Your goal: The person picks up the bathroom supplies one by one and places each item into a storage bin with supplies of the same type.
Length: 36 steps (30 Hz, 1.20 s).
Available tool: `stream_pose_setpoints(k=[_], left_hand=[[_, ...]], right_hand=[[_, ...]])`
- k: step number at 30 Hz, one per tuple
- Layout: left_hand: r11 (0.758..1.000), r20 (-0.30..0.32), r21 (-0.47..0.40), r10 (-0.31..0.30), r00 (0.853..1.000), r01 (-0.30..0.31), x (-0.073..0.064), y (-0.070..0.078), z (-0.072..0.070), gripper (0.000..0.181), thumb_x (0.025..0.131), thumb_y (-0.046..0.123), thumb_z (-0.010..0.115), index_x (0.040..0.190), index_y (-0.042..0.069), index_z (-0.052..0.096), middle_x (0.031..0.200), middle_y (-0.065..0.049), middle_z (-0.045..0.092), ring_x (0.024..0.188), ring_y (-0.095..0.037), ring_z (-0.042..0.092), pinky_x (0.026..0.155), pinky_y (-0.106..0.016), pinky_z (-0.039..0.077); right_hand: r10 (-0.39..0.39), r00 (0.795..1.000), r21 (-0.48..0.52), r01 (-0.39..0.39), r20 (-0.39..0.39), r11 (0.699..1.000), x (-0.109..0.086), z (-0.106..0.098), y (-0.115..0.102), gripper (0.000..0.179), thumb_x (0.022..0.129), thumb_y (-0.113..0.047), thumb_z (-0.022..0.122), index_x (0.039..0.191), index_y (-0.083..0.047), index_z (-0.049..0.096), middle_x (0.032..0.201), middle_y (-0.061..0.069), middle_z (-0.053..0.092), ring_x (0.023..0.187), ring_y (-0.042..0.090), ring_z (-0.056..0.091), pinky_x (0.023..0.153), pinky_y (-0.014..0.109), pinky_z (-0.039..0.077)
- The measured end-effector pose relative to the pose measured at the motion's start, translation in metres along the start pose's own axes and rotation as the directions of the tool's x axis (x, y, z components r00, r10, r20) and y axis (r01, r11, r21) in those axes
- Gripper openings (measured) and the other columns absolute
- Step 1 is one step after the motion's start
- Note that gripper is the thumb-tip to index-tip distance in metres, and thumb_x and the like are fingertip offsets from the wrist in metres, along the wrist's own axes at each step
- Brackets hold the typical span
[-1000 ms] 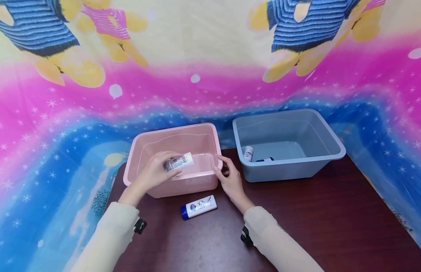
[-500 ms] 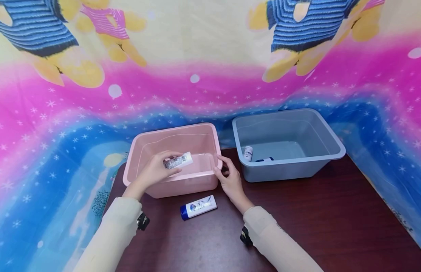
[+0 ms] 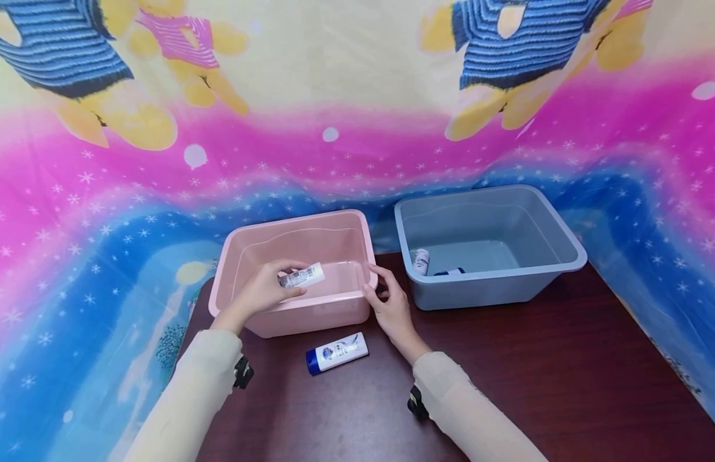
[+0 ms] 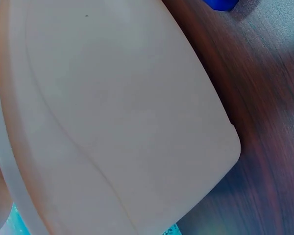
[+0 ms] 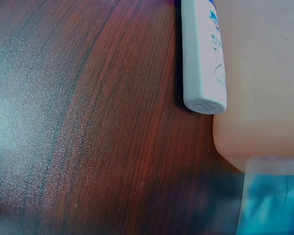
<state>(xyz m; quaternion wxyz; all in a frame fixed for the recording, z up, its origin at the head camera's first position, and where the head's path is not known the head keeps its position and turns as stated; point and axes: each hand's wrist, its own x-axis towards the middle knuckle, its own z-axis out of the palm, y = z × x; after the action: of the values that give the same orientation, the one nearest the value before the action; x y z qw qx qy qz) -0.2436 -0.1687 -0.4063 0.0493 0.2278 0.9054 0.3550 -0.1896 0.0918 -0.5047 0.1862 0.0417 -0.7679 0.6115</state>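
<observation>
My left hand (image 3: 265, 290) grips a small white bottle (image 3: 302, 276) with printed text, inside the mouth of the pink basin (image 3: 311, 314). Its lower end is hidden by the fingers. At the basin's right front corner, my right hand (image 3: 392, 308) pinches the rim between thumb and fingers. A white bottle with a dark blue cap (image 3: 337, 353) lies on the table just in front of the basin, its label facing up. That same lying bottle (image 5: 203, 58) shows beside the basin wall (image 5: 264, 88) in the right wrist view. Mostly the basin's outer wall (image 4: 117, 98) fills the left wrist view.
To the right stands a grey-blue basin (image 3: 479, 287), with a white bottle (image 3: 421, 262) and a dark-capped item (image 3: 450, 272) near its front left corner. Both basins rest on a dark wooden table (image 3: 508, 378). A printed cloth (image 3: 334, 167) hangs behind and at the sides.
My left hand and its bottle have shifted slightly left and down, the forearm drawing a little to the right. The right hand stays at the pink basin's rim.
</observation>
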Motion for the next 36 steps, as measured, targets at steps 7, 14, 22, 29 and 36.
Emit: stream_pose_setpoints(k=[7,14,22,29,36], left_hand=[[1.000,0.038,-0.010,-0.022,0.999,0.022,0.002,-0.004,-0.001,0.046,0.082,0.011,0.082,0.126,0.009,0.067,0.120,-0.011,0.067,0.108,-0.033,0.060,0.092,-0.049,0.048],[0.999,0.083,-0.022,-0.029,0.996,0.031,0.008,-0.009,0.000,0.048,0.081,0.011,0.083,0.126,0.009,0.067,0.119,-0.009,0.067,0.109,-0.032,0.059,0.094,-0.050,0.047],[0.996,0.111,-0.050,-0.068,0.991,0.074,0.010,-0.017,0.005,0.048,0.081,0.008,0.082,0.126,0.007,0.066,0.119,-0.011,0.067,0.109,-0.032,0.058,0.095,-0.051,0.046],[0.994,0.125,-0.031,-0.100,0.987,0.104,0.010,-0.023,0.008,0.046,0.082,0.009,0.081,0.125,0.008,0.067,0.119,-0.011,0.066,0.109,-0.033,0.058,0.093,-0.049,0.047],[0.991,0.149,-0.032,-0.125,0.981,0.131,0.011,-0.023,0.007,0.045,0.082,0.010,0.081,0.125,0.009,0.067,0.119,-0.010,0.066,0.110,-0.033,0.058,0.094,-0.048,0.047]], right_hand=[[-0.007,1.000,0.002,0.007,-0.003,1.000,0.000,0.000,0.000,0.044,0.093,-0.013,0.070,0.135,-0.018,0.058,0.132,0.001,0.061,0.112,0.022,0.058,0.081,0.036,0.047],[-0.007,1.000,0.011,0.007,-0.005,1.000,0.000,-0.001,0.000,0.044,0.093,-0.012,0.070,0.135,-0.020,0.059,0.134,0.001,0.061,0.114,0.022,0.057,0.081,0.036,0.048],[0.004,1.000,0.043,-0.004,-0.008,0.999,0.000,0.001,0.001,0.045,0.092,-0.007,0.070,0.135,-0.014,0.059,0.133,0.007,0.061,0.114,0.028,0.057,0.083,0.051,0.047],[0.008,1.000,0.035,-0.009,0.010,0.999,-0.002,-0.002,-0.022,0.043,0.093,-0.002,0.067,0.134,-0.001,0.056,0.134,0.016,0.059,0.114,0.035,0.055,0.084,0.054,0.046],[-0.007,1.000,0.055,0.006,0.009,0.998,-0.006,-0.008,-0.042,0.042,0.093,-0.005,0.066,0.133,0.001,0.056,0.131,0.020,0.060,0.112,0.038,0.056,0.084,0.059,0.046]])
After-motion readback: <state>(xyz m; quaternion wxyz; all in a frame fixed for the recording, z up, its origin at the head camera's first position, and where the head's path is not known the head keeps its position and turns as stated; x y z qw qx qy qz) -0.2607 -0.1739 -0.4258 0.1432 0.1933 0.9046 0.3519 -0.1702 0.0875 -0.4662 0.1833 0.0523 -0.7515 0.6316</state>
